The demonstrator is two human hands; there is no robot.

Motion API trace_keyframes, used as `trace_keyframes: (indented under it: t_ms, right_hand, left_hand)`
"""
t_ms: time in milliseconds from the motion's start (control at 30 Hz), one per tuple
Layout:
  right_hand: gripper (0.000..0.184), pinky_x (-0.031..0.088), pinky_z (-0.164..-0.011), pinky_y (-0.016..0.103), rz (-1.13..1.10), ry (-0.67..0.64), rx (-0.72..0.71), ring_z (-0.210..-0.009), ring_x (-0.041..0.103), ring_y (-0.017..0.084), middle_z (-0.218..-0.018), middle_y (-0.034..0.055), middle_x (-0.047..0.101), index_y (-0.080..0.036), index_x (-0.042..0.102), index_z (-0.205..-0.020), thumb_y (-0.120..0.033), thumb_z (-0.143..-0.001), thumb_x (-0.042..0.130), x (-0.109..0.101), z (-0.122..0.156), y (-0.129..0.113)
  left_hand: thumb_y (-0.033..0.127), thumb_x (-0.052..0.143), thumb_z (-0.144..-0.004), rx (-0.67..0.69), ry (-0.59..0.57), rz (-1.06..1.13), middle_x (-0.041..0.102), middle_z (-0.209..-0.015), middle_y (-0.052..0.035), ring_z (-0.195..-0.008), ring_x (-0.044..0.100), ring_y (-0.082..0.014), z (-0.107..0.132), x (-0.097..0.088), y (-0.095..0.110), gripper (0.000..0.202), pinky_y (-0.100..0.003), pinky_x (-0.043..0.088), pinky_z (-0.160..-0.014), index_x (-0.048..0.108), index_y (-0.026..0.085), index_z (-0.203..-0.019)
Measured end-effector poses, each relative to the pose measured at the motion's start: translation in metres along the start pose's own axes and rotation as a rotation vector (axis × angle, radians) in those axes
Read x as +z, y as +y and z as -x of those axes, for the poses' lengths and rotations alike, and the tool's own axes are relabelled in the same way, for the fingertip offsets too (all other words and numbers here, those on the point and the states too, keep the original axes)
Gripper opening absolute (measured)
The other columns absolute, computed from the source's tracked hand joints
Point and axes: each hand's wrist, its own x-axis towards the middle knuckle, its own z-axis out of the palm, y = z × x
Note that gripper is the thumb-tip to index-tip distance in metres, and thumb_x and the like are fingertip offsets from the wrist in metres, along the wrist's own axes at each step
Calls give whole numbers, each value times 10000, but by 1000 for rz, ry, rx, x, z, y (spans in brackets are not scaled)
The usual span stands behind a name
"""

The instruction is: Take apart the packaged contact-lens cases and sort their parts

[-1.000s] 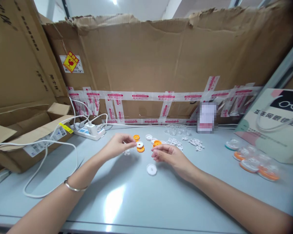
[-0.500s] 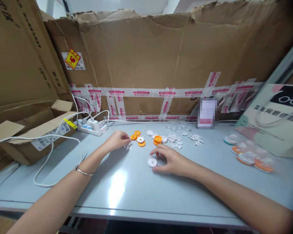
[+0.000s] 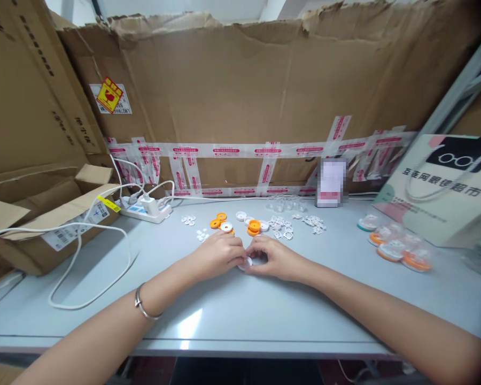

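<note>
A white round disc (image 3: 246,264) lies on the table between my hands, its edges partly covered by fingers. My right hand (image 3: 276,259) grips its right side between thumb and fingers. My left hand (image 3: 220,253) is over the disc's left side with fingertips pinched together; whatever they hold is hidden. Just beyond my hands are orange round cases (image 3: 254,226), stacked and loose, and a white ring-shaped piece (image 3: 226,227) on top of orange ones. Small white pieces (image 3: 202,234) lie behind my left wrist, with other white parts (image 3: 188,220) farther back.
White cut-out parts (image 3: 282,224) and clear domes (image 3: 286,203) lie toward the back. Clear-topped assembled pieces (image 3: 393,249) sit at right near a paper bag (image 3: 436,187). A phone (image 3: 331,183) leans on the cardboard. Left are a power strip (image 3: 146,210), cables and an open box (image 3: 56,219).
My left hand has moved right, from the small white pieces to the disc. My right hand's fingers have closed in on the disc. The view has shifted slightly.
</note>
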Motion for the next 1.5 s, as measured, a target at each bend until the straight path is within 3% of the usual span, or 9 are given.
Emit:
trace_keyframes:
  t_ms: [167, 267, 467, 800, 1200, 1367, 1500]
  right_hand:
    - [244, 386, -687, 264, -14, 11, 0, -768, 497, 157, -769, 16, 577, -185, 647, -829, -380, -684, 659, 1, 1, 1]
    - [220, 392, -669, 259, -13, 23, -3, -747, 497, 151, -755, 16, 577, -176, 645, -823, -348, -687, 657, 1, 1, 2]
    - [186, 394, -671, 262, 46, 38, -46, -725, 500, 150, -735, 22, 578, -167, 648, -814, -316, -703, 636, 2, 0, 2]
    - [192, 398, -658, 254, 38, 43, -34, -712, 504, 144, -731, 26, 584, -150, 643, -813, -305, -700, 628, 2, 1, 0]
    - [205, 406, -636, 248, -19, 50, 0, -707, 517, 148, -729, 19, 587, -175, 660, -812, -320, -667, 657, 3, 2, 0]
    - [264, 405, -648, 252, -94, 64, 87, -727, 530, 146, -794, 19, 624, -199, 663, -883, -343, -662, 663, -8, 2, -5]
    - [253, 404, -647, 256, -105, 137, 145, -749, 532, 146, -863, 28, 620, -204, 646, -895, -327, -673, 655, -18, 2, -7]
  left_hand:
    - [163, 434, -881, 238, 74, -260, 571, -696, -31, -703, 498, -141, 2, -2, 2, 189, -299, 308, -683, 584, 153, -766]
    - [119, 409, -878, 313, 118, -334, 558, -677, -39, -666, 485, -142, 2, -4, 5, 205, -312, 315, -669, 569, 140, -750]
    - [74, 388, -858, 395, 96, -461, 541, -667, -53, -619, 473, -152, 5, 1, 8, 216, -316, 314, -591, 562, 118, -739]
    - [77, 392, -855, 435, 99, -479, 538, -667, -50, -636, 479, -156, 4, -3, 8, 202, -322, 348, -629, 564, 114, -756]
    - [139, 410, -870, 276, 243, -427, 571, -665, -13, -639, 489, -132, 0, -5, 3, 197, -292, 323, -632, 531, 147, -714]
    - [184, 445, -855, 15, 370, -329, 622, -752, -20, -713, 535, -135, 11, -20, -24, 127, -262, 330, -625, 556, 165, -797]
    - [190, 452, -829, -174, 328, -285, 623, -741, -24, -711, 542, -142, 24, -42, -50, 136, -258, 361, -662, 569, 165, -765]
